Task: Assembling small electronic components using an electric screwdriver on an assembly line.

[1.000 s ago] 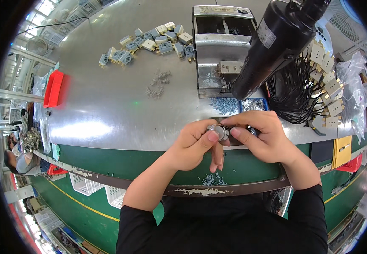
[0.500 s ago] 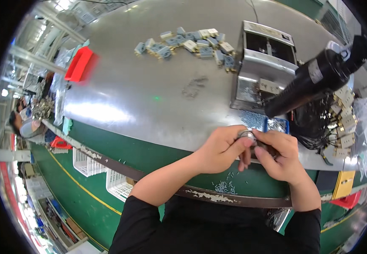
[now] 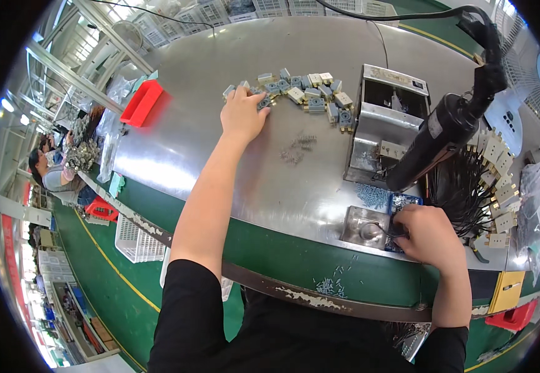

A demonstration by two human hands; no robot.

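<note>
The left hand (image 3: 243, 115) was spread, thumb apart from fingers, at the left end of the cluster of grey-and-cream plug housings (image 3: 315, 104); whether its fingertips gripped one could not be told. The right hand (image 3: 428, 235) curled beside a metal fixture block (image 3: 352, 230) with a ring on its face, over the near part of a blue tray (image 3: 414, 200); its fingertips were hidden, so what they pinched, if anything, could not be told.

With the housings crowded together, a careless pull could have knocked neighbours askew. A forearm swept low could have dragged the thin springs (image 3: 298, 149) into a tangle, and a bump from the right hand could have tipped the tray into the pile of bluish screws (image 3: 372, 196).

The desk (image 3: 180, 158) was shiny steel, with a green strip (image 3: 270, 239) along the near edge, where loose screws (image 3: 330, 286) lay. White crates (image 3: 138, 239) stood below on a green floor (image 3: 108, 264); another person (image 3: 55, 180) sat far left.
</note>
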